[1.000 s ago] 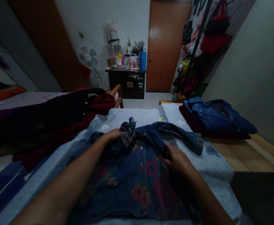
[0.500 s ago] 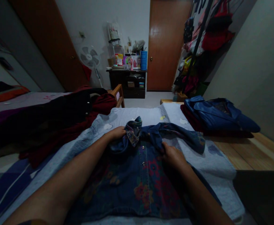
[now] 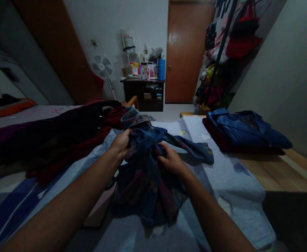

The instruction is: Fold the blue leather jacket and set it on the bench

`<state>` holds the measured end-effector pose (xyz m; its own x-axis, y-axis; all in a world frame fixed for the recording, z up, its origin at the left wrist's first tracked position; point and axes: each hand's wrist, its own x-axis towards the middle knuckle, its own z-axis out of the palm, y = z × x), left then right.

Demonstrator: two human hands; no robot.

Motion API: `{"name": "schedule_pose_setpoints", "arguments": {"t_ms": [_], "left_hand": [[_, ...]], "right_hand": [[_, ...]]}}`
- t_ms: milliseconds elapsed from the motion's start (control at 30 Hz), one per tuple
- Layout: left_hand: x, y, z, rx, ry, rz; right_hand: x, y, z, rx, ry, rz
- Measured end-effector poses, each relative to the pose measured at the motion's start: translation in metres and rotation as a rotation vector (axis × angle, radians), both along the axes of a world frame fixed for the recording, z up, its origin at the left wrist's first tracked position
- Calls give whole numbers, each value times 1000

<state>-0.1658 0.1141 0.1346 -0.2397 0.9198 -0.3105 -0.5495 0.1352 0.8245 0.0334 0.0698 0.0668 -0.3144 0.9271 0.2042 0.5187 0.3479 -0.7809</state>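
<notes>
A dark blue denim shirt with a floral print [image 3: 148,175] is bunched and lifted over a pale cloth [image 3: 237,196], its collar at the far end. My left hand [image 3: 122,141] grips the shirt on its left side, just below the collar. On the other side my right hand [image 3: 169,157] is closed on the fabric, thumb and fingers pinching it. One sleeve [image 3: 195,150] stretches out to the right over the cloth. The shirt's lower part hangs in loose folds toward me.
Folded denim clothes [image 3: 245,129] lie on a wooden surface [image 3: 281,169] at the right. Dark and maroon garments [image 3: 64,133] are heaped at the left. Behind stand a fan [image 3: 102,66], a dark cabinet [image 3: 143,96] and a door [image 3: 190,52].
The shirt, earlier spread with its buttoned front facing up, is now gathered into folds. Both hands have moved inward and away from me, and its hem has drawn up off the near area.
</notes>
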Motion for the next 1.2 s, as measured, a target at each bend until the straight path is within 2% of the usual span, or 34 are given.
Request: {"name": "schedule_pose_setpoints", "arguments": {"t_ms": [67,133,233,333,467,567,633,700,767,933,1000,1067,1133,1200], "left_hand": [[-3,1,6,52,-56,131],[-6,0,8,119,-109,195],[-4,-8,1,160,-141,189],[7,-21,-20,112,-86,104],[25,-42,-45,86,96,-74],[27,-50,-50,80,251,-239],[19,-50,-48,49,390,-350],[6,-47,-45,33,562,-390],[-10,-43,-41,74,699,-317],[-45,-37,-25,295,744,114],[-55,-37,-16,363,680,273],[-64,-39,-6,386,523,400],[-71,-41,4,386,354,462],[-78,-42,12,403,285,460]], "right_hand": [[-10,-2,-7,24,84,28],[-15,-9,-11,79,160,-19],[-21,-25,-14,85,258,-84],[-31,-38,-21,-48,285,-101],[-45,-35,-36,-181,345,-246],[-46,-25,-47,-207,475,-195],[-41,-20,-53,-254,564,-152],[-32,-18,-56,-331,651,-155],[-22,-20,-55,-427,748,-181],[3,-25,-37,-580,866,-227],[14,-26,-24,-585,872,-227],[28,-26,-12,-569,874,-231],[43,-25,-6,-524,838,-251],[59,-22,-7,-454,757,-272]]}}
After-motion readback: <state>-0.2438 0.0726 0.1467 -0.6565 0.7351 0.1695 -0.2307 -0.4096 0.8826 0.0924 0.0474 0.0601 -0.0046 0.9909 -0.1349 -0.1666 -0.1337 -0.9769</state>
